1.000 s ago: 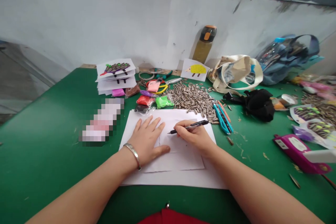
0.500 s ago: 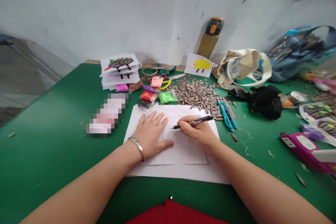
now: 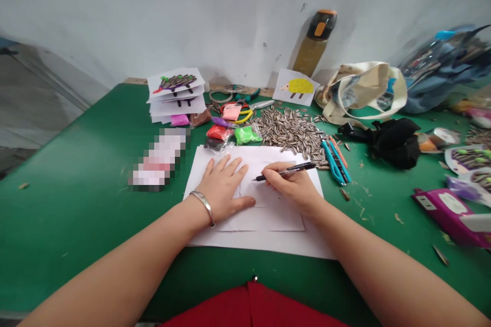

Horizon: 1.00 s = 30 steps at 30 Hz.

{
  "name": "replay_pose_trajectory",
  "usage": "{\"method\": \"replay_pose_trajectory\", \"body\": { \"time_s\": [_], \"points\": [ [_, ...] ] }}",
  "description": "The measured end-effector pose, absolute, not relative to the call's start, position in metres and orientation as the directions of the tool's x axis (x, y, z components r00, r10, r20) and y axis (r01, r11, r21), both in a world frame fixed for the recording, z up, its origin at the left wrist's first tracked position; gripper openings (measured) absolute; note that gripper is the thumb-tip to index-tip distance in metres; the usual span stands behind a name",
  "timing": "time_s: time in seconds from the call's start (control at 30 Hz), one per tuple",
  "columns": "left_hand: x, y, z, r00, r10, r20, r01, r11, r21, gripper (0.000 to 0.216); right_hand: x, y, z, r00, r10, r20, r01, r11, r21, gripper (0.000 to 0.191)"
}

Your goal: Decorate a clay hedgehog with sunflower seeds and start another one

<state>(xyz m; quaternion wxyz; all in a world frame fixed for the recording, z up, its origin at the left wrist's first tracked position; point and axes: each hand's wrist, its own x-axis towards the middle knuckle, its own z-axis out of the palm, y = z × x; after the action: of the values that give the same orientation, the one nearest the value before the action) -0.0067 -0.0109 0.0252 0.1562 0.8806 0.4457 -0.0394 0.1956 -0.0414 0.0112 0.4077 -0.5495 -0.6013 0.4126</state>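
My left hand (image 3: 224, 189) lies flat with its fingers spread on a small sheet of white paper (image 3: 264, 219). Under that sheet are larger white sheets (image 3: 245, 240) on the green table. My right hand (image 3: 293, 189) grips a black pen (image 3: 286, 171) whose tip points left, at or just over the small sheet. Whether the tip touches the paper I cannot tell. Just beyond the paper sit packets of clay, among them a green one (image 3: 247, 135) and a red one (image 3: 220, 133), beside a pile of striped sunflower seeds (image 3: 289, 130).
A blue utility knife (image 3: 334, 162) lies right of the seeds. Stacked picture cards (image 3: 176, 89), a hedgehog drawing (image 3: 296, 87), a bottle (image 3: 316, 43) and a cream bag (image 3: 364, 92) stand along the wall. A magenta case (image 3: 448, 214) is at the right.
The camera view has shifted slightly, so most things sit a little higher and to the right. Both hands keep the same pose on the paper, the pen still in the right.
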Motion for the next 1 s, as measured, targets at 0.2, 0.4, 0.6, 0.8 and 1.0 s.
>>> {"method": "replay_pose_trajectory", "body": {
  "time_s": [0.2,0.4,0.6,0.8,1.0],
  "points": [
    [-0.0053,-0.0106,0.0257,0.599,0.765,-0.236,0.8,-0.56,0.215,0.084,0.195,-0.0417,0.013,-0.077,0.996,0.052,0.328,0.074,-0.942,0.025],
    [-0.0057,-0.0116,0.0278,0.597,0.764,-0.243,0.802,-0.557,0.216,0.084,0.1939,-0.0431,0.0167,-0.117,0.991,0.063,0.294,0.095,-0.951,0.021],
    [-0.0053,-0.0116,0.0285,0.599,0.763,-0.245,0.801,-0.559,0.216,0.084,0.1952,-0.0428,0.0152,-0.136,0.989,0.06,0.294,0.098,-0.951,0.019],
    [-0.0057,-0.011,0.0277,0.605,0.761,-0.235,0.796,-0.562,0.226,0.084,0.1953,-0.0423,0.014,-0.154,0.986,0.067,0.282,0.109,-0.953,0.019],
    [-0.0059,-0.0115,0.0268,0.599,0.767,-0.232,0.8,-0.56,0.213,0.085,0.1944,-0.0419,0.0159,-0.193,0.979,0.063,0.235,0.108,-0.966,0.017]
  ]
}}
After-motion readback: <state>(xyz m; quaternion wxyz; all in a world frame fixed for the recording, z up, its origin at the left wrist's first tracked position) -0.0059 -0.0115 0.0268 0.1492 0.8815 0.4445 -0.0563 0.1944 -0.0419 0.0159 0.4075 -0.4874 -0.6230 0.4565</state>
